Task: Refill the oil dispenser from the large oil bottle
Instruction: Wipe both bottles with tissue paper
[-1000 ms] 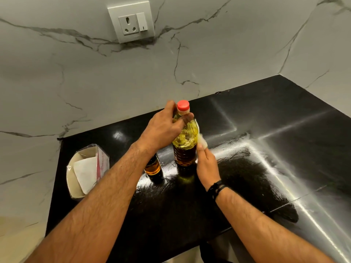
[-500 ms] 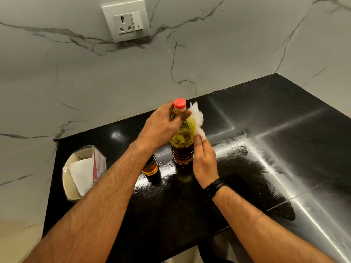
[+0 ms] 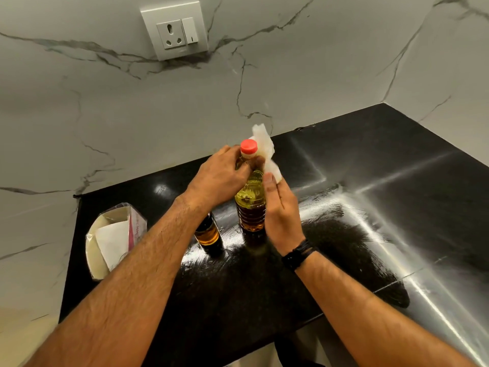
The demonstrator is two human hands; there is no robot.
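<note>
The left hand has its grip round the neck of the upright oil bottle just under the red cap, the right hand presses a white tissue against the bottle's far side, and the dispenser stands below the left wrist on the black surface.

home kitchen corner: polished black stone countertop meeting white veined marble walls, a wall socket with switch above the countertop, and on the countertop a capped cooking oil bottle and an open tissue box at its left end.
</note>
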